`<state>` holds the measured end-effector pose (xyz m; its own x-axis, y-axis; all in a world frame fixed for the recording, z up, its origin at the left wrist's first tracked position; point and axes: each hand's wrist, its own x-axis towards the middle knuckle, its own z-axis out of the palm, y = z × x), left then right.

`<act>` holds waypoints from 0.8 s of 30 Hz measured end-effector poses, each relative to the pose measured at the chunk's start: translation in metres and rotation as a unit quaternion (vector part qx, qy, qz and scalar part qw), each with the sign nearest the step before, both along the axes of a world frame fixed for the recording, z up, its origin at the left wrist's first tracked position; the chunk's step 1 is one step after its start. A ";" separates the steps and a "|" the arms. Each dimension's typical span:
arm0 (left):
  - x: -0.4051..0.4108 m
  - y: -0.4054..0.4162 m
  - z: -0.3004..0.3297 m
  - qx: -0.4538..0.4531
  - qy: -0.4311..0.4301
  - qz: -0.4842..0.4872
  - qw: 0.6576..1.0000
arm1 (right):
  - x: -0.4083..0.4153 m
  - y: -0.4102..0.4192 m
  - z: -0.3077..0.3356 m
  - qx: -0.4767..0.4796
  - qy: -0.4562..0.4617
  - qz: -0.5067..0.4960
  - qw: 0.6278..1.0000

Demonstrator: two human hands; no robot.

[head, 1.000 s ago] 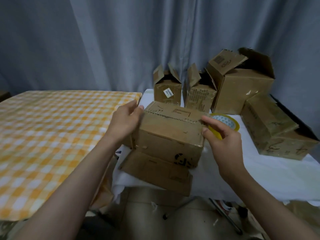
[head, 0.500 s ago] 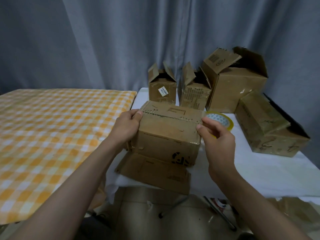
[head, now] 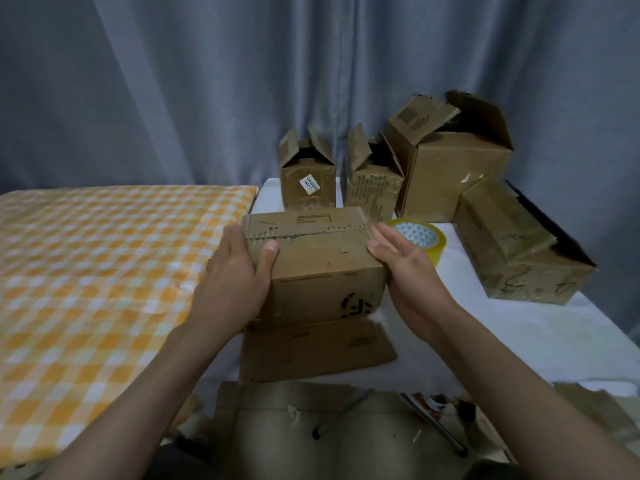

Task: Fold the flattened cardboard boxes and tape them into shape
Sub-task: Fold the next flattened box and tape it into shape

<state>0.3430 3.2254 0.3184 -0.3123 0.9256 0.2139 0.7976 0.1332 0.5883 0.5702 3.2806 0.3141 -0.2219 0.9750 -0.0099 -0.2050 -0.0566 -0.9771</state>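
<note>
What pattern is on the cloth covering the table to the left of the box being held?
An orange-and-white check on the cloth, shown in the head view.

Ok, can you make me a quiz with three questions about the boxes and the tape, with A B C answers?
1. Where is the tape roll?
A. on the checked cloth
B. just behind the right hand
C. on the floor

2. How many boxes with open top flaps stand at the back by the curtain?
A. one
B. three
C. six

3. How do the hands hold the box?
A. one on each side
B. both on top
C. only the left hand

Answers: 1 B, the yellowish roll shows past the right fingers. 2 B, two small and one big stand open. 3 A, each hand presses one end.
</note>
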 end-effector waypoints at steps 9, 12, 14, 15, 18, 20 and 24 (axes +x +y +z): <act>-0.003 0.004 0.003 -0.013 0.103 -0.048 0.993 | 0.003 0.013 -0.001 0.018 -0.205 -0.020 0.978; -0.002 0.003 0.002 -0.021 0.084 -0.044 0.995 | 0.005 0.024 0.005 0.066 -0.220 -0.042 0.972; -0.001 0.002 0.001 -0.021 0.083 -0.040 0.995 | 0.003 0.033 0.009 0.065 -0.210 -0.011 0.975; 0.000 0.001 0.001 -0.019 0.083 -0.041 0.996 | 0.001 0.036 0.009 0.056 -0.211 0.011 0.976; 0.000 0.001 0.001 -0.018 0.084 -0.042 0.995 | -0.005 0.037 0.005 0.041 -0.220 0.034 0.974; 0.000 0.001 0.001 -0.018 0.088 -0.040 0.995 | -0.005 0.037 0.003 0.040 -0.201 0.023 0.979; 0.002 0.000 0.001 -0.018 0.097 -0.041 0.994 | 0.001 0.037 0.001 0.025 -0.150 0.015 0.988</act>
<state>0.3452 3.2251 0.3195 -0.1922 0.9541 0.2297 0.9042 0.0812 0.4193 0.5712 3.3178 0.3155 -0.2448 0.9690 -0.0317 0.0963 -0.0082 -0.9953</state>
